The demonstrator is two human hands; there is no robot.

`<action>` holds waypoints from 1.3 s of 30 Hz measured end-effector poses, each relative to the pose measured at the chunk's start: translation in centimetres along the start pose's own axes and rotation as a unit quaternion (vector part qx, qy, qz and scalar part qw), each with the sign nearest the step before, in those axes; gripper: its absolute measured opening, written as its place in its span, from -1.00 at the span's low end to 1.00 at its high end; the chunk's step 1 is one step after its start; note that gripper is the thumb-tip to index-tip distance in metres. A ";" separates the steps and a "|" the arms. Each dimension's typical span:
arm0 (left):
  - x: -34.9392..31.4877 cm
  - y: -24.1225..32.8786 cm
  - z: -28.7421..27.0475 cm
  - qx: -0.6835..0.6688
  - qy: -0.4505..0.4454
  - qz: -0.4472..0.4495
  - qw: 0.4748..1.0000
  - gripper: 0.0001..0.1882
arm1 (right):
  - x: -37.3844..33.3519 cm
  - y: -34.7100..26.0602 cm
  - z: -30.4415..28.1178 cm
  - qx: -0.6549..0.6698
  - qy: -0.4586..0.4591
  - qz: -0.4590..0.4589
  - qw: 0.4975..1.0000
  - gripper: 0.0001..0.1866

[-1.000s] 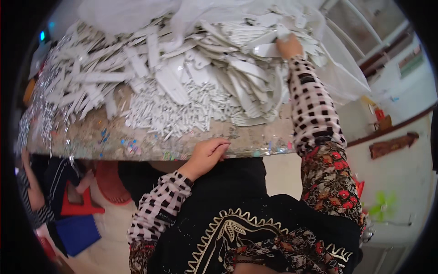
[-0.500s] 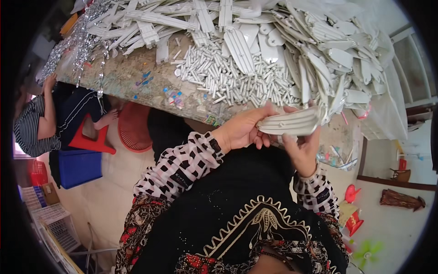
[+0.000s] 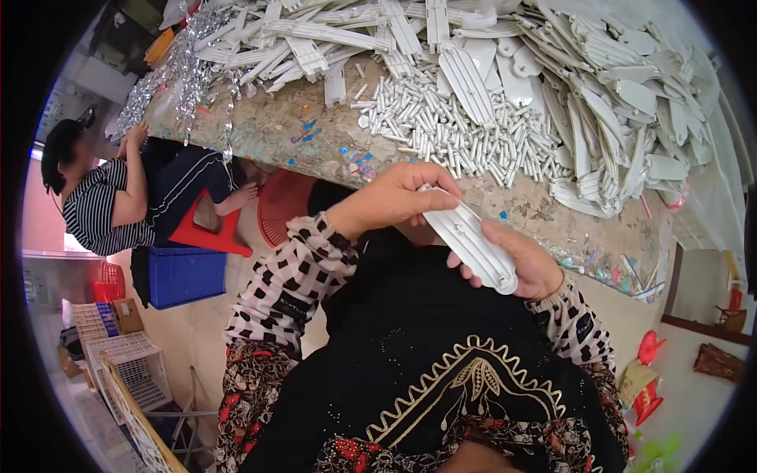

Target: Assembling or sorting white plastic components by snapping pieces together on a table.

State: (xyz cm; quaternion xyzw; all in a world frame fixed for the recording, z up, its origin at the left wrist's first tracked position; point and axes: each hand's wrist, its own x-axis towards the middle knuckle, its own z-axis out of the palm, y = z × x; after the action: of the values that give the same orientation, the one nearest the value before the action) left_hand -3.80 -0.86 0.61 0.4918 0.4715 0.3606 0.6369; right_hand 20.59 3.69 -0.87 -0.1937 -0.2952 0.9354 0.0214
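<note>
A long white ribbed plastic piece with rounded ends slants between my hands, just off the table's near edge. My left hand pinches its upper left end between thumb and fingers. Lower down, my right hand grips the wider end, thumb on top and fingertips showing past the far side. Beyond them on the table lies a heap of small white plastic pins. A big pile of similar white ribbed pieces rises at the right, and one such piece leans over the pins.
Narrow white plastic strips cover the far side of the worn table. Silver tinsel hangs over its left edge. A person sits at the left near a red stool, a blue bin and a red basket.
The white ribbed piece has turned from nearly level to a steep slant, its right end now lower. My left hand rose slightly and my right hand came down. The view shifted left.
</note>
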 end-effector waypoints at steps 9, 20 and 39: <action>0.3 4.4 -16.2 0.697 0.453 0.125 0.542 -0.61 | -1.4 1.6 -0.5 0.029 0.048 -0.095 0.994 -0.44; 0.2 9.6 -16.7 0.739 0.292 0.412 0.446 -0.60 | -1.0 2.0 -0.6 0.052 0.080 -0.104 0.990 -0.46; 3.6 2.6 5.4 -0.399 0.055 0.116 0.908 -0.39 | -1.4 1.5 1.8 -0.414 0.231 -0.432 0.767 -0.33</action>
State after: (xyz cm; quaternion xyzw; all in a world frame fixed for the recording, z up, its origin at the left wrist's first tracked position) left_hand 2.47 1.58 2.65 0.2270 0.2620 0.6168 0.7067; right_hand 21.30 1.29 0.17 -0.2462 -0.6924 0.5415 0.4083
